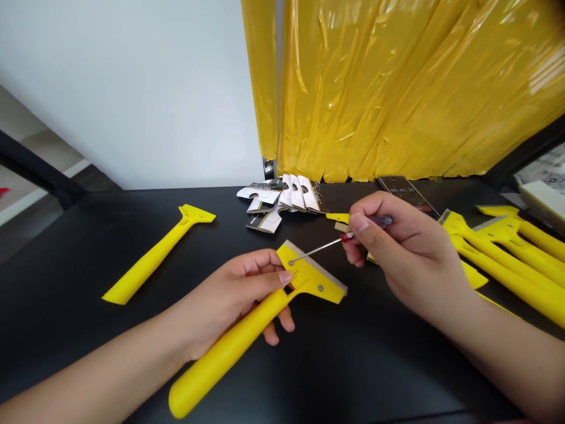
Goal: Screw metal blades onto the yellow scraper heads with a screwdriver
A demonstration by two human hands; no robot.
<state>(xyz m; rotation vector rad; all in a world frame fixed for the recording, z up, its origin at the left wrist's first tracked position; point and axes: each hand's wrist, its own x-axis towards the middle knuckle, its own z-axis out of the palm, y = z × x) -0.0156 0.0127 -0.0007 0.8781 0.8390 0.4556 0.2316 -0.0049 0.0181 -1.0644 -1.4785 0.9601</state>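
My left hand (247,282) is closed around the neck of a yellow scraper (238,335), its thumb pressed near the head. A metal blade edge runs along the head's far side, and two screws show on its face. Between the fingers and thumb of my right hand (397,247) is a small screwdriver (320,246) with a red and clear handle. Its thin shaft points left, and the tip is at the screw (291,262) nearer my left hand. Whether the tip sits in the screw slot I cannot tell.
Another yellow scraper (152,262) lies on the black table (79,347) at left. Several more scrapers (507,253) lie at right. Folded printed cards (265,203) are piled at the back, with a phone (406,191) to their right. Yellow plastic sheeting (397,88) hangs behind.
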